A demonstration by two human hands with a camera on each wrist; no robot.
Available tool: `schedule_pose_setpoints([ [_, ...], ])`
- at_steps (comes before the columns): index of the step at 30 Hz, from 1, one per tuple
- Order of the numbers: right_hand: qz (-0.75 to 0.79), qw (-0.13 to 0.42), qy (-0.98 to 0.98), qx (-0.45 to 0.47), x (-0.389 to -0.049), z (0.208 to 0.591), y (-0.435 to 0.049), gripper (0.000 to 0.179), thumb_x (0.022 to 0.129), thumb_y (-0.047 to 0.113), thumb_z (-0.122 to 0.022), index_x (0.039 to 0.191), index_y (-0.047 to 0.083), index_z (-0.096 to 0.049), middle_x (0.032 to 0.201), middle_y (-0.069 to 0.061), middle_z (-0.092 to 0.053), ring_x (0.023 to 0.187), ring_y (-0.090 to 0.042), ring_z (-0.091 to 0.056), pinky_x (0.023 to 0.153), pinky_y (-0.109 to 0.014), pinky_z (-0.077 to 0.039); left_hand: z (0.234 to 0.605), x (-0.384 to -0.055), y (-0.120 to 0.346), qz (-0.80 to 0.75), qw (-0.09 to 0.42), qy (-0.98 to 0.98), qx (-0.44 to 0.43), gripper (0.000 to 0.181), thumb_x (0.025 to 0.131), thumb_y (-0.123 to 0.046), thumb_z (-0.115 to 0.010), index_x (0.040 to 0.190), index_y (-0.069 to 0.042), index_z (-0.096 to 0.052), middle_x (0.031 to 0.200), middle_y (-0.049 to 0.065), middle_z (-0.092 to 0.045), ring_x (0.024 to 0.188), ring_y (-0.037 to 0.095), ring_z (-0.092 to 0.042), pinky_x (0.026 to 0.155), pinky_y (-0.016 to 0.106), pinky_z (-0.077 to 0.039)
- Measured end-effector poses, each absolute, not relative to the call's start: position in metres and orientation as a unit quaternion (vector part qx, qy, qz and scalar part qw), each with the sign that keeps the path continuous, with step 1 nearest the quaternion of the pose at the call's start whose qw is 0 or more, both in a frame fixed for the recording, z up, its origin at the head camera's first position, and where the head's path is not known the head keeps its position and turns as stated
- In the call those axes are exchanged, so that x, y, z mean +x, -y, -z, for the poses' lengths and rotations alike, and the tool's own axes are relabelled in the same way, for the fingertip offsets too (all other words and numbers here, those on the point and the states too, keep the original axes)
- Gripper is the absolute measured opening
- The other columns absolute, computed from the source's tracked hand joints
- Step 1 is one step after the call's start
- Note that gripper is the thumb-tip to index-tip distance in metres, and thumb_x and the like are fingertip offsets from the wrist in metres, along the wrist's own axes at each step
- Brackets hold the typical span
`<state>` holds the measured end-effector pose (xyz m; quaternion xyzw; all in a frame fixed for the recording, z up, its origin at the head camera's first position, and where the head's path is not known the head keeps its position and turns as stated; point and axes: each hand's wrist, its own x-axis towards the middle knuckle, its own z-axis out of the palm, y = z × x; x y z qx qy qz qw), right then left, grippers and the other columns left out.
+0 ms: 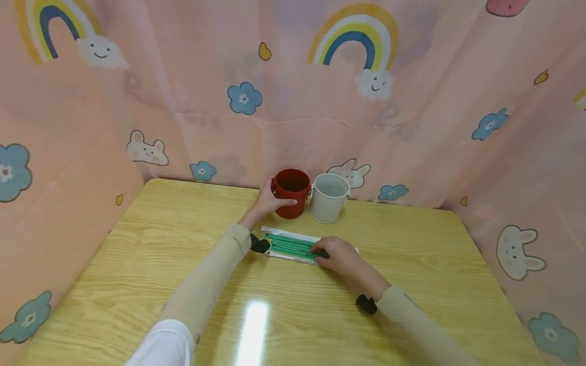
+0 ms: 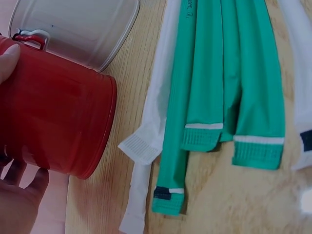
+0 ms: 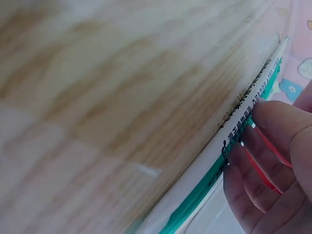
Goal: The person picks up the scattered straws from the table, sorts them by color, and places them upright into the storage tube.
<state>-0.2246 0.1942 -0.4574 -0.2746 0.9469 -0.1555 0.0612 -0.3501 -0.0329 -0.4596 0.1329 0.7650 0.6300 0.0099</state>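
Observation:
A red metal bucket (image 1: 291,195) stands at the back of the table, and my left hand (image 1: 271,199) grips it from its left side, thumb across the front. Its fingers reach around the other side of the red wall in the left wrist view. Several green paper-wrapped straws (image 2: 261,97) lie side by side with white wrapped straws (image 2: 155,107) along both sides of them. My right hand (image 1: 341,256) pinches at the right part of the green straws, thumb and fingertips bent down onto them. In the right wrist view its fingertips overlap a green straw (image 3: 195,197) beside a printed white straw (image 3: 192,170).
A white metal bucket (image 1: 328,201) stands right beside the red one, handle lugs close together. The wooden table (image 1: 160,244) ends at the back against a pink patterned curtain (image 1: 206,101). Black wrist camera mounts (image 1: 366,304) hang at both wrists.

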Motion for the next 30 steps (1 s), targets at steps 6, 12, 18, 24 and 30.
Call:
schedule_pose_setpoints([
  [6, 0.144, 0.066, -0.946, -0.282, -0.2286, 0.4566, -0.1943, 0.02, 0.087, 0.017, -0.071, 0.106, 0.009, -0.072, 0.103, -0.004, -0.071, 0.098, -0.02, -0.065, 0.09, -0.041, -0.053, 0.4585, -0.3525, 0.0355, -0.633, 0.019, -0.761, 0.139, 0.086, 0.076, -0.013, -0.081, 0.143, -0.009, -0.028, 0.144, 0.009, -0.04, 0.133, 0.028, -0.039, 0.113, 0.045, -0.035],
  [12, 0.117, 0.049, -0.945, -0.302, -0.2279, 0.4587, -0.196, 0.02, 0.087, 0.018, -0.07, 0.105, 0.01, -0.072, 0.102, -0.003, -0.071, 0.099, -0.02, -0.066, 0.09, -0.04, -0.053, 0.4595, -0.351, 0.0348, -0.631, 0.028, -0.761, 0.147, 0.085, 0.078, -0.013, -0.08, 0.144, -0.011, -0.028, 0.145, 0.008, -0.04, 0.134, 0.027, -0.038, 0.112, 0.046, -0.035],
  [18, 0.113, 0.042, -0.944, -0.306, -0.2246, 0.4565, -0.1945, 0.02, 0.085, 0.018, -0.071, 0.104, 0.01, -0.073, 0.101, -0.002, -0.071, 0.098, -0.02, -0.066, 0.09, -0.041, -0.054, 0.4603, -0.3507, 0.0342, -0.633, 0.025, -0.758, 0.155, 0.082, 0.078, -0.012, -0.079, 0.143, -0.011, -0.029, 0.144, 0.008, -0.041, 0.133, 0.027, -0.039, 0.113, 0.047, -0.035],
  [24, 0.133, 0.071, -0.954, -0.259, -0.2249, 0.4558, -0.1914, 0.023, 0.086, 0.019, -0.072, 0.107, 0.01, -0.072, 0.104, -0.003, -0.07, 0.1, -0.019, -0.065, 0.092, -0.041, -0.053, 0.4603, -0.3516, 0.0345, -0.635, 0.022, -0.757, 0.152, 0.082, 0.078, -0.011, -0.08, 0.143, -0.011, -0.03, 0.144, 0.007, -0.041, 0.133, 0.026, -0.039, 0.112, 0.045, -0.036],
  [30, 0.158, 0.114, -0.952, -0.234, -0.2291, 0.4564, -0.1904, 0.024, 0.087, 0.016, -0.071, 0.109, 0.009, -0.069, 0.102, -0.002, -0.068, 0.086, -0.014, -0.056, 0.083, -0.036, -0.052, 0.4556, -0.3484, 0.035, -0.637, 0.03, -0.756, 0.148, 0.082, 0.078, -0.011, -0.08, 0.143, -0.011, -0.03, 0.144, 0.007, -0.041, 0.134, 0.025, -0.04, 0.112, 0.044, -0.036],
])
